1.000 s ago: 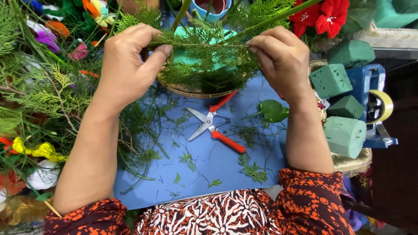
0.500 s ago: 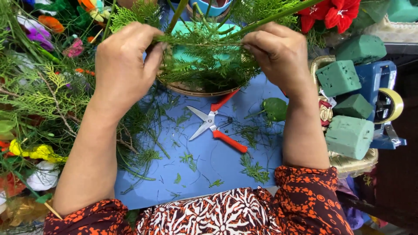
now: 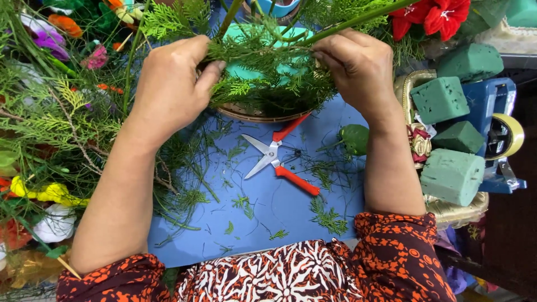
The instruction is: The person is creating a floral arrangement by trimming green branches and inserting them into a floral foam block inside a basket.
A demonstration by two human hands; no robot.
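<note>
Showing both hands raised over a blue work mat (image 3: 291,212), each closed on feathery green foliage (image 3: 263,72) massed above a shallow woven basket (image 3: 251,116). Left hand (image 3: 170,89): fingers curled, thumb pressed against the sprigs, pinching the left end of the bunch. Right hand (image 3: 358,67): fingertips drawn together on a long green stem (image 3: 358,21) that runs up and to the right, out toward red flowers (image 3: 433,17). Compared with the views a second and half a second earlier, the hands occupy almost the same places and keep the same grips; the only visible change is a slight tightening and settling of the foliage between them, which suggests fine adjustment of the greenery over the basket rather than a fresh reach or a release. A pale green block beneath the foliage is largely hidden, so whether the stem is seated in it cannot be told. Lying untouched on the mat, well apart from both hands: open scissors with red handles (image 3: 279,159), a green bud (image 3: 355,138), and scattered clippings. Dark green foam blocks (image 3: 452,174) and a blue tape dispenser (image 3: 495,128) stand to the right; loose greenery and mixed artificial flowers (image 3: 50,190) are heaped to the left
</note>
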